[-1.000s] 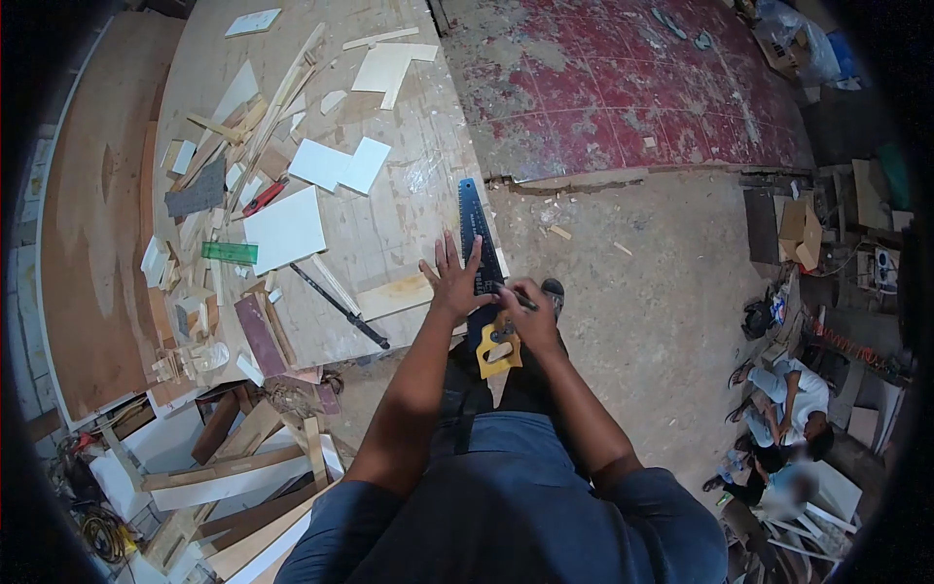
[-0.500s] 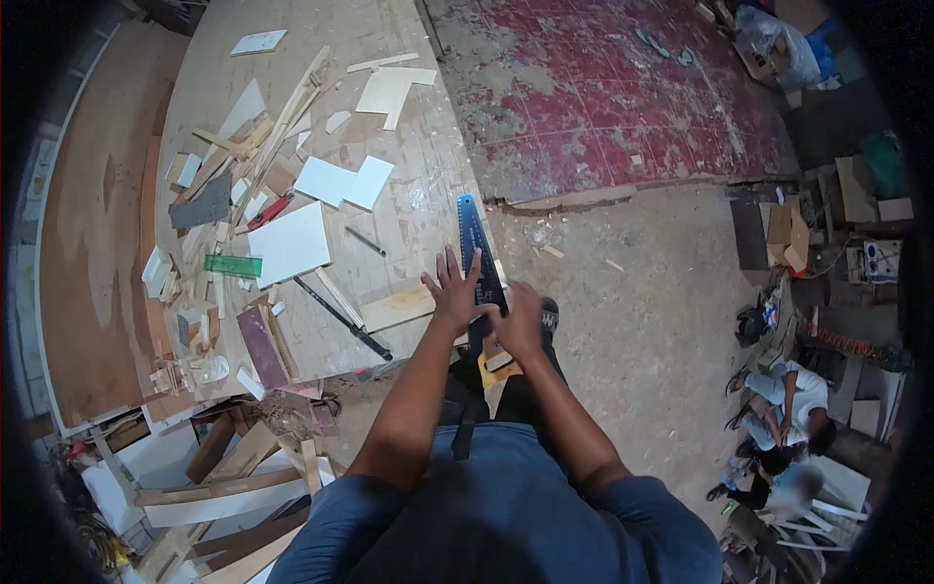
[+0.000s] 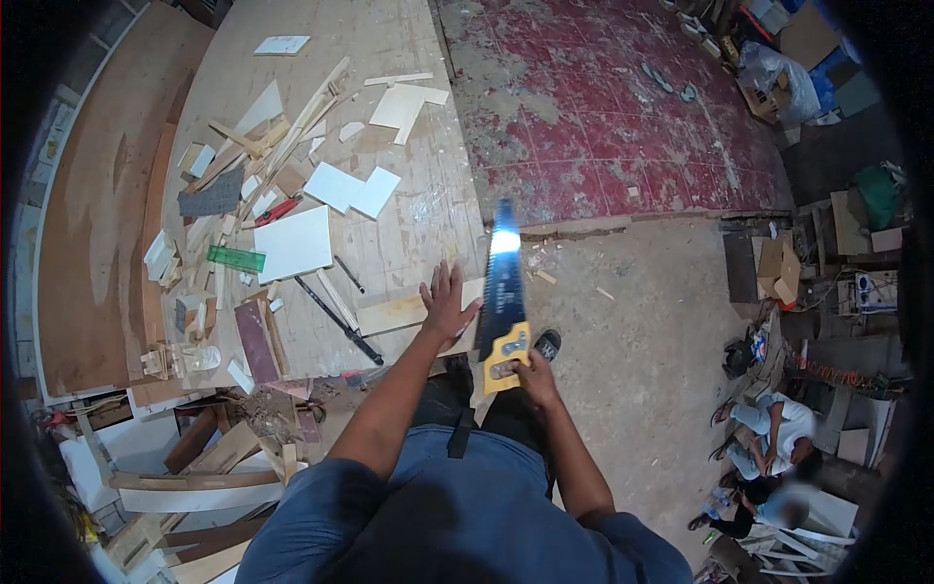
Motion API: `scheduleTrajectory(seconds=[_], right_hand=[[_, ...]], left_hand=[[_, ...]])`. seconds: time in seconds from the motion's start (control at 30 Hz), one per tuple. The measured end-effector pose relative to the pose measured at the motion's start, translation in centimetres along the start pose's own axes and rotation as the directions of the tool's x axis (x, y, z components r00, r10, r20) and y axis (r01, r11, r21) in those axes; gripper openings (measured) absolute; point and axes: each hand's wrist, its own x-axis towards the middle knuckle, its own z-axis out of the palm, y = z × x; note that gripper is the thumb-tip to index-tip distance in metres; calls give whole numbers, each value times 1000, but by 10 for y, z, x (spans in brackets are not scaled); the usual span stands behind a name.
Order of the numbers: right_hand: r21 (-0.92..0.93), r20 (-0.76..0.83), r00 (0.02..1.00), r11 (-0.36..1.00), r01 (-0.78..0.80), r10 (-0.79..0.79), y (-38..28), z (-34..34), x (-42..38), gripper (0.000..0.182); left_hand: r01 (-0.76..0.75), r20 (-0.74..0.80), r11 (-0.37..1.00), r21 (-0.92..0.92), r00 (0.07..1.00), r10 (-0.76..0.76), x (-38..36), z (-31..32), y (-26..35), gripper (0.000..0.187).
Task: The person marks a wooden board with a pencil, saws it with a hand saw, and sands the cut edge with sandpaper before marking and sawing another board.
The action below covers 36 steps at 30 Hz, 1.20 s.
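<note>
My right hand point(image 3: 534, 378) is wrapped round the yellow handle of a handsaw point(image 3: 504, 302), whose dark blade points away from me beside the table's right edge, with a bright glare near its tip. My left hand point(image 3: 448, 304) lies with spread fingers on a pale wooden strip point(image 3: 391, 313) near the front right corner of the wooden table point(image 3: 418, 234). Left of that strip are a long dark rod point(image 3: 331, 313) and a short dark pencil-like stick point(image 3: 349, 273).
White board pieces point(image 3: 295, 245), a red-handled tool point(image 3: 279, 211), a green strip point(image 3: 235, 258) and wood scraps cover the table's left part. Offcuts point(image 3: 204, 498) are piled below it. Two people point(image 3: 783, 433) sit at the lower right, by cluttered shelves. My shoe point(image 3: 548, 345) is on the floor.
The saw has moved right, off the table's edge, and my right hand now grips its handle. My left hand has left the blade and rests on the wooden strip. The view has shifted slightly.
</note>
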Motion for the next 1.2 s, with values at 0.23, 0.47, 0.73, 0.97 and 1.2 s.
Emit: scheduleTrajectory(seconds=[0.23,0.47,0.73,0.97,1.2], right_hand=[[-132,-412,874,966,221,-257,-38,-82,-21,34],[-209,-424,845,943,260,-326,-76,-81,-41,51],[-424,-468,854,905,10,-229,-88,-69,-44,50],[43,-676,736,994,104,-48,-55,-48,-51,13],[93,-537,837,994,-60,101,-73,-15,-69,9]], left_hand=[[-154,132,968,200,983,129,2,-21,28,75],[-229,104,953,198,972,212,12,-33,53,72],[105,-196,934,342,980,-38,49,-1,56,76],[261,-138,885,385,965,-225,49,-8,63,78],[151,-201,827,541,978,-48,64,19,57,71]])
